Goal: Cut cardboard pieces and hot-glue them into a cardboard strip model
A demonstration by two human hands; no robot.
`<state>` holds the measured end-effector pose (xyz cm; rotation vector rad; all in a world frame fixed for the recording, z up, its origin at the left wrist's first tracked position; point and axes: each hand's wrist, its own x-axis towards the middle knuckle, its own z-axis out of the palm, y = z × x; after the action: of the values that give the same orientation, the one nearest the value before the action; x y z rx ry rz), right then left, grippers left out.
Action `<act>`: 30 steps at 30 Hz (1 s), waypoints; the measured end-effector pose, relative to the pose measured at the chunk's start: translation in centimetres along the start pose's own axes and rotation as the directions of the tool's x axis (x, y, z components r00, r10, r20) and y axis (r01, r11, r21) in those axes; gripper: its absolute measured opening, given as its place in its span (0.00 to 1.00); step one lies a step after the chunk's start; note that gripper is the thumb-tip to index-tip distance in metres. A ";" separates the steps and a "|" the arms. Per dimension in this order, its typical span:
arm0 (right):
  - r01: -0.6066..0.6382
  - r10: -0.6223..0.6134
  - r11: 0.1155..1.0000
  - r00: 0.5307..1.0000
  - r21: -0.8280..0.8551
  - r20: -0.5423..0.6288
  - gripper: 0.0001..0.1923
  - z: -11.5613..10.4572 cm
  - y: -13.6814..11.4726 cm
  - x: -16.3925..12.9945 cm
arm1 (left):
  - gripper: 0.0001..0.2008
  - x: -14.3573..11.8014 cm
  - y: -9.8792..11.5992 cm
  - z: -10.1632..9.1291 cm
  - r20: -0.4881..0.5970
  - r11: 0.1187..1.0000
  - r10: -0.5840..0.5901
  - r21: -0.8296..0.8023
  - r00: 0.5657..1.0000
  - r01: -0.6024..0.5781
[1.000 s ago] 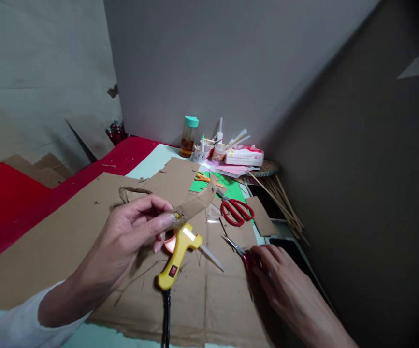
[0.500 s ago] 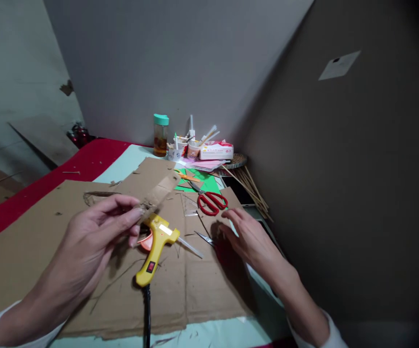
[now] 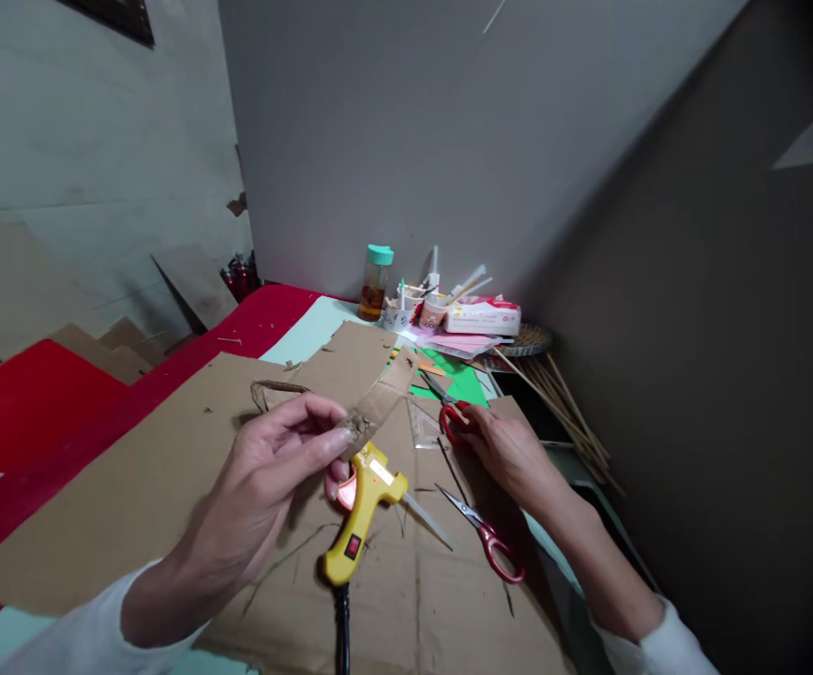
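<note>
Left of the centre of the frame, the left hand (image 3: 272,478) pinches a cardboard strip (image 3: 382,397), whose long axis rises toward the right. At centre right, the large scissors (image 3: 451,424) point their blades to the upper left; the nearer right hand (image 3: 511,455) has narrowly curled fingers at their red handles (I cannot tell if it grips).

Upper-body covering: white long-sleeved garment. Left sleeve (image 3: 97,623): plain white fabric, loose fit, soft creases; the cuff ends short of the wrist, toward the near left corner of the worktop (image 3: 300,330). Right sleeve (image 3: 663,647): same white, toward the near right corner; the cuff sits farther back, exposing more forearm. Left hand (image 3: 276,478) and right hand (image 3: 511,450): bare, five-fingered type; fingernail detail too small to tell.
</note>
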<state>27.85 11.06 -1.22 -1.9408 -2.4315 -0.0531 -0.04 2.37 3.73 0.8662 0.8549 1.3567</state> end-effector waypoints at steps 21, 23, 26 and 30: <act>0.226 0.032 0.839 0.888 0.495 -0.459 0.31 -5.2 -1.6 -4.9 | 0.10 -0.1 -0.3 0.2 -0.074 0.997 0.060 0.056 0.995 -0.056; 0.357 -0.108 0.842 0.846 0.404 -0.522 0.20 -5.9 -2.9 -5.7 | 0.11 -0.2 -0.4 0.2 -0.093 0.997 0.048 0.064 0.995 -0.042; 0.480 -0.236 0.815 0.786 0.324 -0.571 0.21 -6.2 -4.4 -6.5 | 0.10 -0.2 -0.5 0.2 -0.106 0.997 0.009 0.072 0.994 -0.002; 0.500 -0.250 0.806 0.773 0.316 -0.583 0.27 -5.6 -5.4 -7.4 | 0.10 -0.2 -0.6 0.2 -0.111 0.996 -0.047 0.067 0.993 0.055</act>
<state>24.25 2.41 4.04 -1.0294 -2.1633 -0.0065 0.38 2.18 3.25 0.8242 1.0084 1.3455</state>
